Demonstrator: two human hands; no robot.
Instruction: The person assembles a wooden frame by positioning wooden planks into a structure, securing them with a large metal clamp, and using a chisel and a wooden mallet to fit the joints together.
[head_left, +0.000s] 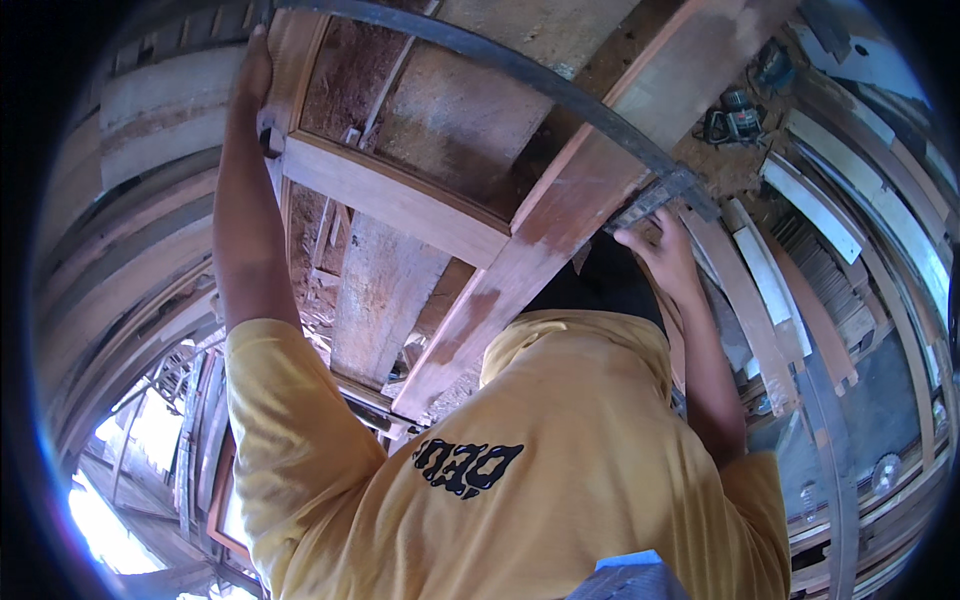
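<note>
On the wooden frame [400, 200], both hands press a metal square [560, 90].

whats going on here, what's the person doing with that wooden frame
A person in a yellow shirt leans over a wooden frame in a woodshop. The left hand grips the frame's far corner. The right hand presses a long dark metal square against a frame rail. Power tools lie on the sawdust-covered floor, beside stacked planks.
</note>
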